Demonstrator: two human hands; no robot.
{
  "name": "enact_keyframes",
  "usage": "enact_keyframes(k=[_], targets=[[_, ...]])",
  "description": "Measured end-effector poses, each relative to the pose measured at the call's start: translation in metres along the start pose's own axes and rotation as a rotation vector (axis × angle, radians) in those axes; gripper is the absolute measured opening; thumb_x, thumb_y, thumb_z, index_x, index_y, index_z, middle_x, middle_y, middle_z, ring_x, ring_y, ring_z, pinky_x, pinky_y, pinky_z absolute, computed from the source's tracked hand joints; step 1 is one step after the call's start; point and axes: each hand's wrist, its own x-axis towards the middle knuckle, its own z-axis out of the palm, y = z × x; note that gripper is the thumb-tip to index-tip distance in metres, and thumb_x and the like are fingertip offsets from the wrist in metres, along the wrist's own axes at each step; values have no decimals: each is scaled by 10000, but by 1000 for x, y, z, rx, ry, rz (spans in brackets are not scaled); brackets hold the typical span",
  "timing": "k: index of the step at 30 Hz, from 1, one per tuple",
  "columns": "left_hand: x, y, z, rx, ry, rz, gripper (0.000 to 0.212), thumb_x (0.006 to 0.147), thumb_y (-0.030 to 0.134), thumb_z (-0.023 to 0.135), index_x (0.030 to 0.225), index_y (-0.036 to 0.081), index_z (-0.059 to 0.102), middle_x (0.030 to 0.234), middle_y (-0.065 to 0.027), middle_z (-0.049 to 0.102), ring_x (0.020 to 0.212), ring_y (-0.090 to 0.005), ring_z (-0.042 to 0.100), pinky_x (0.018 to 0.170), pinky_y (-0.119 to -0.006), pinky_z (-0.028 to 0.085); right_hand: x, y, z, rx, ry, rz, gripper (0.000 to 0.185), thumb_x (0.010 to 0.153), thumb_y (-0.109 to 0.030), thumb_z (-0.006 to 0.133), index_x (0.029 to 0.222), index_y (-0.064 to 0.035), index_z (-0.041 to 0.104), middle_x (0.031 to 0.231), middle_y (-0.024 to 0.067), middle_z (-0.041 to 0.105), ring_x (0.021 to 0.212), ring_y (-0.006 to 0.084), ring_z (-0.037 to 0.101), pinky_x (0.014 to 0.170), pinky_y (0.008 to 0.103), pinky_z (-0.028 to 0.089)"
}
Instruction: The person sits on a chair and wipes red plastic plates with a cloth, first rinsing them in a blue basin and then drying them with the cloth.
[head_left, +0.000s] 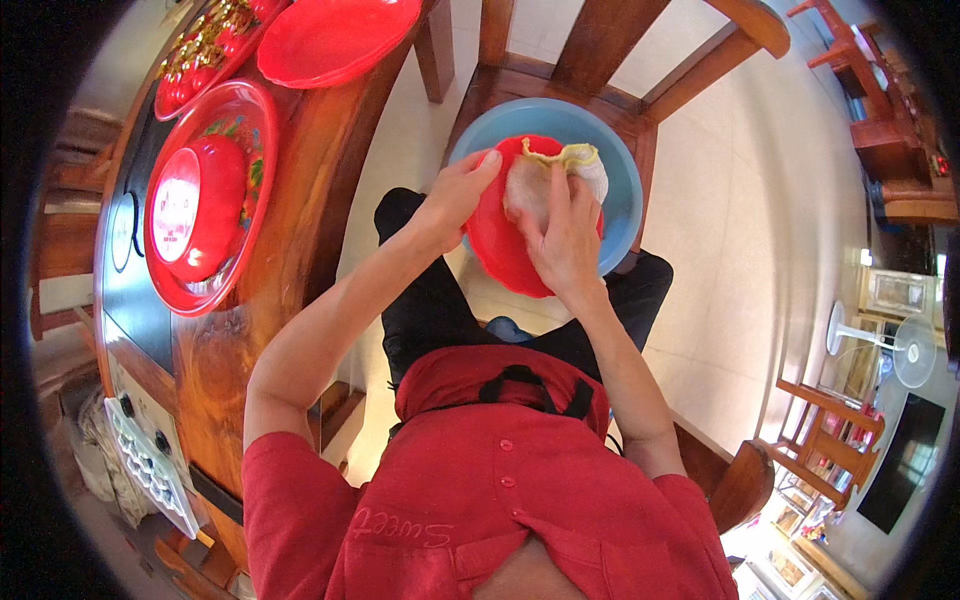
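Note:
My left hand grips the left rim of a red plastic dish with a scalloped edge, thumb on its inner side. A white cloth with yellow edging lies against the inside of the dish, and my right hand presses on it with bent fingers. Both are over a blue plastic basin, which rests on the seat of a wooden chair in front of me. What the basin holds is mostly hidden by the dish and my hands.
On the wooden table at my left are a red tray with an upturned red bowl, red scalloped dishes, and a red tray of gold and red items. A white fan and a wooden chair stand at the right.

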Motion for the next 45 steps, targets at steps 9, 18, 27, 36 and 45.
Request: enact_keyframes(k=[9,18,27,36,45], targets=[[-2,-6,5,67,41,85,371,961,311,456,1199,40,542,1041,-50,590,920,-108,541,797,-272,451,16,-28,25,451,-6,-70,528,730,-50,614,1231,-18,449,1159,234,529,1103,382,514,921,394,416],[6,13,-13,357,84,335,370,944,295,502,1164,6,572,1023,-70,620,913,-125,567,803,-270,465,-10,19,-13,-24,-518,-240,437,674,26,557,1088,-103,612,1078,140,544,1005,327,501,841,387,445],[13,1,-8,142,42,153,389,929,312,533,1186,24,576,1046,-74,621,933,-112,569,804,-285,472,19,14,16,178,21,-174,665,655,95,491,1306,-30,429,1239,192,459,1139,367,434,993,416,351],[13,16,-21,280,168,359,408,933,326,528,1184,7,568,1040,-71,632,911,-127,592,803,-270,475,-8,-13,-1,275,-516,-258,381,704,-3,538,1080,-49,580,1106,150,545,985,345,533,852,405,448],[10,18,-15,263,104,147,370,935,306,526,1143,8,591,1018,-75,641,860,-146,615,774,-293,501,22,17,-10,-258,-161,-337,354,786,-142,530,1135,-164,588,1209,98,478,1139,318,457,829,423,456]])
